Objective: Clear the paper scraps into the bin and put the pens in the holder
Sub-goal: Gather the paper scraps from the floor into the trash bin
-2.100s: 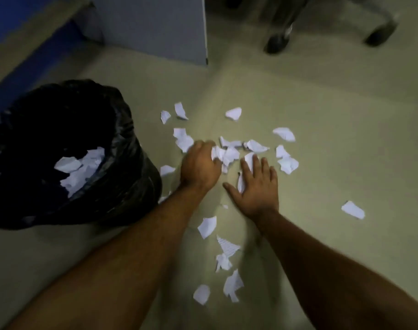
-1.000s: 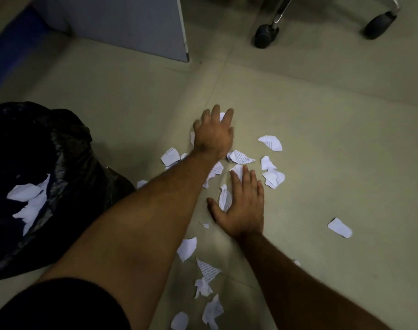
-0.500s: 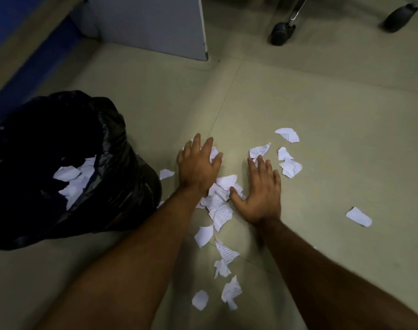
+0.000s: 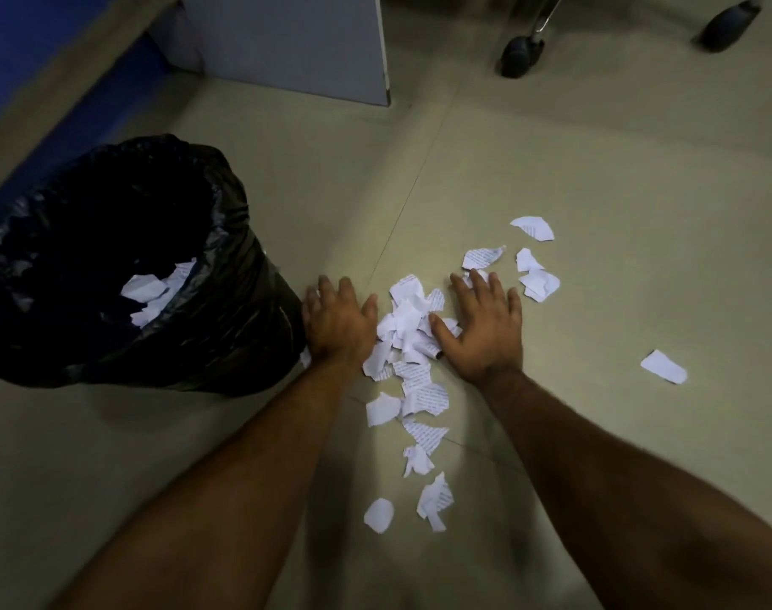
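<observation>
Several torn white paper scraps lie on the beige floor, heaped in a pile point(image 4: 408, 321) between my two hands. My left hand point(image 4: 338, 321) rests flat on the floor beside the bin, fingers straight. My right hand point(image 4: 485, 330) lies flat on the pile's right side, thumb against the scraps. The bin point(image 4: 239, 328) with a black liner stands at the left and holds several scraps point(image 4: 155, 292). More scraps trail toward me point(image 4: 423, 400), a few lie beyond my right hand point(image 4: 538, 281), and one lies alone at the right point(image 4: 663, 366). No pens or holder are in view.
A grey panel point(image 4: 296, 41) stands at the back, with a blue wall base point(image 4: 45, 107) to the left. Chair castors point(image 4: 518, 59) sit at the top right. Bare floor stretches to the right of the scraps.
Both hands have swept scraps together and toward me into a denser pile between them. My left hand has slid down next to the bin.
</observation>
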Available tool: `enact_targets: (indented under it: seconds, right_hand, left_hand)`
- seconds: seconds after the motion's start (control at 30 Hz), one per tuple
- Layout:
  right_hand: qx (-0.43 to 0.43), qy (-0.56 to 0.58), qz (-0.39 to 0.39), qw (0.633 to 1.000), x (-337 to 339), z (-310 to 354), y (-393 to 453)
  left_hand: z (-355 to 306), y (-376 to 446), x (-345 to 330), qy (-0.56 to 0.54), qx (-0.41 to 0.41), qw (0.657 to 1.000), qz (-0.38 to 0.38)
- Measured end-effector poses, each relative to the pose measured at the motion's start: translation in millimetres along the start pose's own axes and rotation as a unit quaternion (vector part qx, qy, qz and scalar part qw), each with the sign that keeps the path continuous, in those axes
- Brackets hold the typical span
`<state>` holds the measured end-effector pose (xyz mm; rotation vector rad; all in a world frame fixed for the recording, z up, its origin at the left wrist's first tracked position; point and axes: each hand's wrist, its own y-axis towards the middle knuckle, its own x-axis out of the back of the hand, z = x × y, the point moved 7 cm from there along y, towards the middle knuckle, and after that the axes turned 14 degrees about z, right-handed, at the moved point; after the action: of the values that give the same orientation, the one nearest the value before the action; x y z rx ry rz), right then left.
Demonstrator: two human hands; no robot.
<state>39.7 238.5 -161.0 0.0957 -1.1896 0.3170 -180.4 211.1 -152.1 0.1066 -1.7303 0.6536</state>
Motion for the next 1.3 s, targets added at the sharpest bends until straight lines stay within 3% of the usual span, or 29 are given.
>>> enact_targets:
  seconds: [0.07, 0.13, 0.23, 0.33, 0.43, 0.5, 0.67, 0.73, 0.8, 0.87, 0.97, 1.07, 1.13, 1.2, 1.3]
  right_hand:
    - [0.001, -0.006, -0.003, 1.000, -0.6, -0.6, 0.9]
    - [0.005, -0.018, 0.007, 1.000, -1.7, -1.5, 0.6]
    - [0.014, -0.012, 0.025, 1.000, -0.7, -1.3, 1.3]
    - [0.018, -0.014, 0.035, 0.999, -0.8, 0.2, -1.0]
    - [0.037, 0.007, 0.076, 0.996, -2.3, -0.5, -5.5]
    - [0.065, 0.019, 0.098, 0.993, -5.2, 0.8, -19.0]
    - [0.107, 0.030, 0.144, 0.983, -13.1, 5.8, -69.1]
    - [0.100, 0.070, 0.145, 0.982, -9.3, 2.0, -79.2]
    - [0.080, 0.126, 0.124, 0.981, -6.4, -3.6, -86.4]
    - [0.045, 0.164, 0.069, 0.983, 1.0, -10.6, -92.5]
    - [-0.032, 0.052, -0.007, 0.998, 11.4, -23.1, -105.3]
    - [-0.096, -0.036, -0.037, 0.994, 22.2, -44.5, -113.4]
    - [-0.139, -0.050, -0.034, 0.988, 22.2, -64.8, -113.9]
    - [-0.172, -0.033, -0.025, 0.984, 18.9, -76.7, -113.1]
    - [-0.190, -0.003, -0.032, 0.981, 14.3, -82.2, -111.7]
  left_hand:
    - [-13.5, -14.4, -12.5, -0.023, -0.020, 0.999, 0.027]
    - [-37.5, -42.2, -24.2, -0.071, -0.099, 0.992, 0.041]
    - [-44.8, -72.6, -19.2, -0.092, -0.169, 0.981, -0.004]
    - [-9.8, -73.5, -12.8, -0.051, -0.082, 0.995, -0.039]
    - [20.8, -80.4, -19.9, -0.003, 0.011, 1.000, -0.001]
    - [26.3, -86.2, -27.7, -0.021, 0.025, 0.999, 0.017]
    - [-23.3, -118.7, -34.0, -0.128, -0.227, 0.964, 0.050]
    - [-19.7, -120.7, -24.7, -0.115, -0.219, 0.969, -0.011]
    - [0.9, -112.8, -20.7, -0.105, -0.128, 0.985, -0.051]
    - [11.1, -103.8, -28.1, -0.088, -0.075, 0.993, -0.025]
    - [-15.3, -109.5, -43.3, -0.098, -0.154, 0.982, 0.052]
    - [-48.7, -118.7, -38.9, -0.168, -0.231, 0.957, 0.057]
    - [-55.1, -105.7, -25.0, -0.203, -0.195, 0.960, -0.009]
    - [-57.7, -85.3, -16.9, -0.154, -0.155, 0.975, -0.047]
    - [-71.0, -49.8, -24.2, -0.076, -0.117, 0.990, -0.012]
